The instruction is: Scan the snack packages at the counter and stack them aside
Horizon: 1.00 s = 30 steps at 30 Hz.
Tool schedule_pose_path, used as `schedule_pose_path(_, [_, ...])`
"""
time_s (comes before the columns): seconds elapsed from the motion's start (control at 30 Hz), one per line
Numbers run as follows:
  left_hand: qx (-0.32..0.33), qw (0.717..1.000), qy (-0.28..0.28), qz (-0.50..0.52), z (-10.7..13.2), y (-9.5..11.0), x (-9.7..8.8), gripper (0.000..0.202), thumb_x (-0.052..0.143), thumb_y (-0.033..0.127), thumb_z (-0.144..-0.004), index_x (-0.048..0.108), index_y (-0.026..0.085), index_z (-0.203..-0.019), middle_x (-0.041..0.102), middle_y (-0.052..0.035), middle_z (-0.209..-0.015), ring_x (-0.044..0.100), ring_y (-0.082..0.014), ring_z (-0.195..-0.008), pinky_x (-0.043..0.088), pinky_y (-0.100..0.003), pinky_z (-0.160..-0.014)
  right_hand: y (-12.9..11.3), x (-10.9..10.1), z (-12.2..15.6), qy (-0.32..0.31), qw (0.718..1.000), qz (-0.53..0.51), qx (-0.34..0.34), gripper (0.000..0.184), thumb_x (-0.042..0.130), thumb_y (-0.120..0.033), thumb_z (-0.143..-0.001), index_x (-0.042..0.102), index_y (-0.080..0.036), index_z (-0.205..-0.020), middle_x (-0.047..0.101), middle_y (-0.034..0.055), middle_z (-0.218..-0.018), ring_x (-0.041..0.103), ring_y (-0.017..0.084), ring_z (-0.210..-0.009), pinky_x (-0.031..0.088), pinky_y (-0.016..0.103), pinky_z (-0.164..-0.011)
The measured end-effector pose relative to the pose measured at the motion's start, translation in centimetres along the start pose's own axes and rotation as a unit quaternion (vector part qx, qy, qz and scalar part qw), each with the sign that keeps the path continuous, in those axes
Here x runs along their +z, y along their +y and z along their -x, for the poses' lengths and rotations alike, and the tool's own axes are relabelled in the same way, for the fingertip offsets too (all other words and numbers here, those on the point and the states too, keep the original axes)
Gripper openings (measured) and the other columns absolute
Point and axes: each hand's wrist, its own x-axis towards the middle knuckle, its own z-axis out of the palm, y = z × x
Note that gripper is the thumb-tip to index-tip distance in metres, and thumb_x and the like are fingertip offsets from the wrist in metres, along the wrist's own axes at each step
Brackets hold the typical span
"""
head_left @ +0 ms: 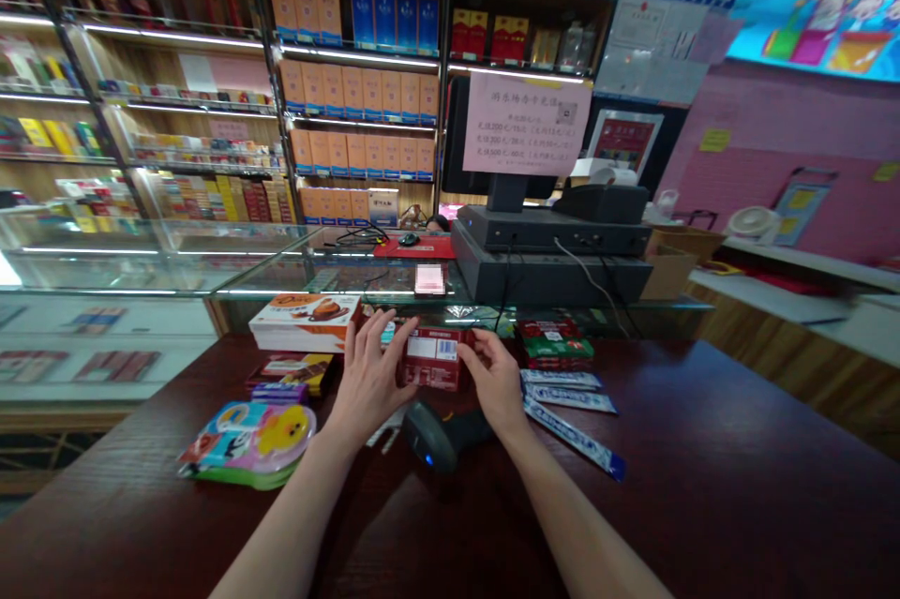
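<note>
A small red box (434, 359) with a white label and a barcode faces me in the middle of the brown counter. My left hand (372, 374) grips its left end, the thumb low and the index finger at the upper corner. At the right end, my right hand (498, 381) pinches the box, with some fingertips hidden behind it. A dark barcode scanner (440, 438) with a lit blue light lies just in front of the box, between my wrists. Close behind my left fingers is a white and orange snack box (306, 320).
At left lie a chick-picture package (249, 441), a purple pack (279, 392) and a yellow-brown packet (309, 369). Blue-white sticks (573, 435) and red-green packs (555, 343) lie at right. Behind stand a glass display counter (267, 276) and a cash register (552, 262).
</note>
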Motion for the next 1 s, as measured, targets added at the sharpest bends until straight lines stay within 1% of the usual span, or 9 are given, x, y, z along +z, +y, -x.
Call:
schedule_pose_path(0.07, [0.014, 1.0, -0.014, 0.012, 0.0, 0.1, -0.1, 0.088, 0.074, 0.027, -0.073, 0.034, 0.024, -0.152, 0.042, -0.0143, -0.153, 0.032, -0.0365, -0.146, 0.013, -0.064, -0.122, 0.3, -0.1, -0.1, -0.004, 1.0, -0.008, 0.003, 0.031, 0.066, -0.042, -0.087, 0.065, -0.021, -0.109, 0.078, 0.006, -0.094, 0.074, 0.024, -0.084, 0.059, 0.035, -0.077])
schedule_pose_path(0.17, [0.019, 0.999, -0.031, 0.028, 0.0, 0.2, -0.1, 0.088, 0.072, 0.026, -0.075, 0.032, 0.023, -0.152, 0.05, -0.0117, -0.149, 0.035, -0.0335, -0.145, 0.008, -0.063, -0.123, 0.6, -0.2, -0.2, -0.01, 1.0, -0.018, 0.013, 0.038, 0.063, -0.043, -0.088, 0.063, -0.021, -0.12, 0.078, 0.0071, -0.097, 0.074, 0.024, -0.087, 0.06, 0.037, -0.078])
schedule_pose_path(0.27, [0.008, 0.999, -0.024, 0.028, 0.0, 0.2, 0.0, 0.089, 0.072, 0.027, -0.074, 0.032, 0.022, -0.153, 0.053, -0.0125, -0.145, 0.039, -0.0338, -0.142, 0.01, -0.062, -0.123, 0.7, -0.1, -0.2, -0.023, 0.998, -0.041, 0.031, 0.044, 0.062, -0.042, -0.089, 0.06, -0.021, -0.128, 0.078, 0.0072, -0.101, 0.074, 0.024, -0.091, 0.061, 0.039, -0.082])
schedule_pose_path(0.37, [0.004, 1.0, -0.018, 0.018, 0.1, -0.1, 0.2, 0.09, 0.073, 0.029, -0.074, 0.031, 0.021, -0.153, 0.054, -0.0144, -0.143, 0.042, -0.0346, -0.139, 0.013, -0.063, -0.122, 0.7, 0.1, 0.0, -0.047, 0.995, -0.074, 0.039, 0.049, 0.062, -0.041, -0.089, 0.057, -0.022, -0.134, 0.076, 0.0091, -0.11, 0.074, 0.025, -0.099, 0.06, 0.041, -0.089])
schedule_pose_path(0.5, [0.003, 1.0, -0.015, 0.01, 0.3, -0.3, 0.3, 0.086, 0.073, 0.029, -0.073, 0.036, 0.021, -0.15, 0.054, -0.0141, -0.141, 0.042, -0.0342, -0.139, 0.01, -0.061, -0.123, 0.8, 0.0, 0.0, -0.06, 0.993, -0.093, 0.05, 0.054, 0.064, -0.045, -0.087, 0.058, -0.021, -0.134, 0.073, 0.0121, -0.121, 0.071, 0.027, -0.11, 0.056, 0.046, -0.099])
schedule_pose_path(0.63, [0.0, 1.0, -0.013, 0.007, 0.4, -0.4, 0.2, 0.083, 0.072, 0.029, -0.073, 0.038, 0.02, -0.148, 0.054, -0.0135, -0.141, 0.042, -0.0333, -0.139, 0.007, -0.06, -0.124, 0.6, -0.2, -0.1, -0.051, 0.992, -0.096, 0.066, 0.053, 0.066, -0.049, -0.085, 0.062, -0.021, -0.13, 0.073, 0.0124, -0.121, 0.069, 0.028, -0.113, 0.053, 0.047, -0.103])
schedule_pose_path(0.73, [-0.011, 1.0, -0.009, 0.004, 0.5, -0.5, 0.2, 0.082, 0.072, 0.029, -0.074, 0.038, 0.021, -0.148, 0.053, -0.0137, -0.142, 0.042, -0.0329, -0.139, 0.006, -0.059, -0.124, 0.6, -0.4, -0.2, -0.057, 0.991, -0.102, 0.072, 0.053, 0.069, -0.049, -0.083, 0.064, -0.021, -0.128, 0.073, 0.0126, -0.122, 0.068, 0.028, -0.115, 0.052, 0.047, -0.104])
schedule_pose_path(0.87, [-0.034, 0.999, 0.004, -0.004, 0.6, -0.9, 0.1, 0.08, 0.072, 0.031, -0.076, 0.038, 0.022, -0.148, 0.053, -0.0132, -0.141, 0.044, -0.0337, -0.137, 0.008, -0.061, -0.123, 1.1, -1.1, -0.6, -0.098, 0.989, -0.072, 0.083, 0.052, 0.068, -0.044, -0.083, 0.062, -0.022, -0.129, 0.071, 0.0132, -0.126, 0.068, 0.027, -0.116, 0.05, 0.047, -0.106])
schedule_pose_path(1.0, [-0.055, 0.998, 0.012, -0.015, 0.7, -1.3, 0.0, 0.078, 0.071, 0.032, -0.077, 0.039, 0.022, -0.147, 0.054, -0.0133, -0.14, 0.044, -0.0347, -0.137, 0.009, -0.063, -0.123, 1.2, -2.7, -0.7, -0.189, 0.98, 0.017, 0.066, 0.048, 0.065, -0.032, -0.083, 0.061, -0.023, -0.13, 0.069, 0.0116, -0.129, 0.066, 0.025, -0.119, 0.05, 0.048, -0.106])
